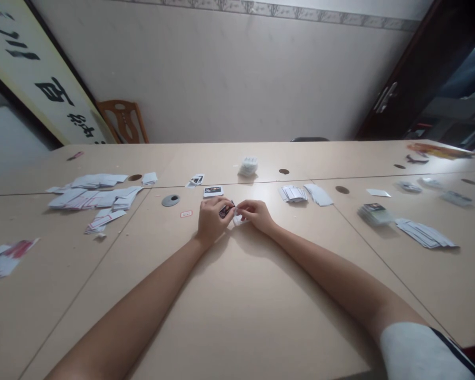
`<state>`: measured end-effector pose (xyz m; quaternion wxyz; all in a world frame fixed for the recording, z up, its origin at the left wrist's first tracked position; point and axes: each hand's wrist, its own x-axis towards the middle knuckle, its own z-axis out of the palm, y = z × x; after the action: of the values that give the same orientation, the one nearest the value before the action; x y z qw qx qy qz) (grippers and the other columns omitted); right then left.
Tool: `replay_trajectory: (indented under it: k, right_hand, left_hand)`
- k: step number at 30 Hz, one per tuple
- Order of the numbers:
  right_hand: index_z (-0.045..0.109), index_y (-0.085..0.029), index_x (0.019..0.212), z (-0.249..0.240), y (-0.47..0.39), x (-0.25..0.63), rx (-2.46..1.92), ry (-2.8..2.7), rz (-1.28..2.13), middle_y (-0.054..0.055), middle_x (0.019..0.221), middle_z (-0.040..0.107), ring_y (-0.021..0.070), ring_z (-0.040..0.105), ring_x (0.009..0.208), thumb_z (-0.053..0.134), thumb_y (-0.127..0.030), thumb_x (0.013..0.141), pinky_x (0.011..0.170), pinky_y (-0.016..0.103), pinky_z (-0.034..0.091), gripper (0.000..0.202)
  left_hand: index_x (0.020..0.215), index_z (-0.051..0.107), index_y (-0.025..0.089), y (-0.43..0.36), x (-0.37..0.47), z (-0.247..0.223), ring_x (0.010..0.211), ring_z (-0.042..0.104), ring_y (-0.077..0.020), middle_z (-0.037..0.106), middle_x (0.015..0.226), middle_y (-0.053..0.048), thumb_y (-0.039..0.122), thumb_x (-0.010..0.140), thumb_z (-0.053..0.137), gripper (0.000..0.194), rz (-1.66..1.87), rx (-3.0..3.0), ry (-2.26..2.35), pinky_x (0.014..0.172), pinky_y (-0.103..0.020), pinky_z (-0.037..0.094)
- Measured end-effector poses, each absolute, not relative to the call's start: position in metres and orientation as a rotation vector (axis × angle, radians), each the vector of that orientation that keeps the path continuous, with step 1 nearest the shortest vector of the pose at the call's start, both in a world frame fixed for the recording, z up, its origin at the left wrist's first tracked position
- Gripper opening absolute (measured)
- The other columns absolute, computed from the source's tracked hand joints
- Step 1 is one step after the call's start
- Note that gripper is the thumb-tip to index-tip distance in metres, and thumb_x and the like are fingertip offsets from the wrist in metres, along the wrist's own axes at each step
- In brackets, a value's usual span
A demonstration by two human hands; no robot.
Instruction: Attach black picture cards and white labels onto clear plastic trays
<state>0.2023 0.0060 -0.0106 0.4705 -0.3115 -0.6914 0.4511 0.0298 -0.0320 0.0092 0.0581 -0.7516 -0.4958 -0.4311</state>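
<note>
My left hand [212, 220] is closed around a small dark printed card [224, 211], held just above the table near the middle. Right beside it, the fingertips of my right hand [258, 215] pinch a pale, see-through piece [238, 219] that looks like a clear card sleeve. The two hands almost touch, and fingers hide part of both items. Just beyond my left hand lies a white-bordered picture card [213, 191]. Farther back are a few more picture cards [196, 180] and a stack of clear sleeves [248, 167].
White paper slips [95, 198] are heaped on the left. Card piles [293, 193] and white slips [319, 195] lie right of centre. Farther right are a sleeved stack [375, 214] and fanned slips [425, 233]. A grey cable-hole cover [170, 200] and a red-edged label [186, 214] lie nearby.
</note>
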Motion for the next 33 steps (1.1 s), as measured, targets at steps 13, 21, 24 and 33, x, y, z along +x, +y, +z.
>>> replay_trajectory:
  k: [13,21,24,33]
  right_hand:
    - [0.072,-0.017,0.081,-0.0104,0.0046,0.2019,-0.734,-1.694,1.112,0.004,0.078,0.072,0.0121,0.062,0.057,0.072,-0.043,0.077,0.056,0.024,0.05,0.026]
    - [0.074,-0.018,0.084,-0.0137,0.0066,0.2019,-0.737,-1.724,1.08,0.005,0.079,0.073,0.013,0.063,0.059,0.071,-0.041,0.079,0.058,0.025,0.051,0.023]
    - [0.074,-0.019,0.082,-0.0132,0.0063,0.2015,-0.739,-1.722,1.084,0.004,0.079,0.073,0.0129,0.063,0.058,0.071,-0.04,0.078,0.058,0.025,0.051,0.022]
    - [0.072,-0.017,0.08,-0.0101,0.0047,0.202,-0.754,-1.71,1.09,0.004,0.075,0.072,0.013,0.063,0.058,0.069,-0.038,0.078,0.057,0.025,0.051,0.021]
  left_hand:
    - [0.082,0.072,0.023,-0.0324,0.0302,0.0075,0.097,0.066,-0.0215,0.073,0.096,-0.002,0.027,0.086,0.065,0.009,-1.306,-2.248,-1.486,0.1,-0.044,0.036]
    - [0.08,0.07,0.023,-0.0325,0.0299,0.0098,0.098,0.067,-0.0212,0.074,0.096,-0.002,0.025,0.086,0.064,0.009,-1.272,-2.26,-1.493,0.1,-0.044,0.036]
    - [0.079,0.069,0.023,-0.0322,0.0299,0.0093,0.098,0.066,-0.0215,0.073,0.096,-0.002,0.023,0.084,0.064,0.007,-1.276,-2.248,-1.484,0.1,-0.044,0.035]
    - [0.079,0.065,0.022,-0.0319,0.0312,0.0093,0.098,0.065,-0.0237,0.071,0.098,-0.004,0.022,0.083,0.063,0.005,-1.286,-2.158,-1.55,0.1,-0.044,0.035]
